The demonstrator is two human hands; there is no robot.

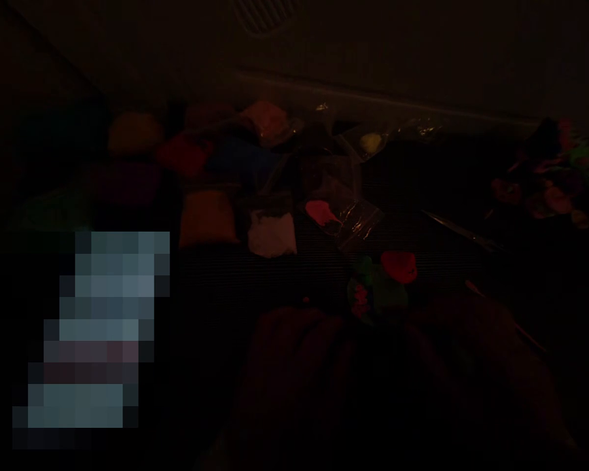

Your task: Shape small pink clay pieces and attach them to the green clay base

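The picture is very dark, and both hands show only as faint shapes. My left hand [299, 343] comes up from the bottom middle, its fingers curled in at the left edge of a green modelling clay piece [390, 294]. From the right, my right hand [476, 333] closes on the other side of that piece; its fingertips are lost in shadow. A red clay lump [399, 267] sits at the top of the green piece, and small wavy red bits [360, 299] lie on its left part.
Bags of coloured clay lie behind, among them an orange bag [207, 218], a white bag [271, 233] and an opened bag with pink clay [321, 212]. A pointed metal tool [454, 227] lies right of them. Mixed clay scraps [552, 190] are heaped far right. A pixelated bright patch covers the lower left.
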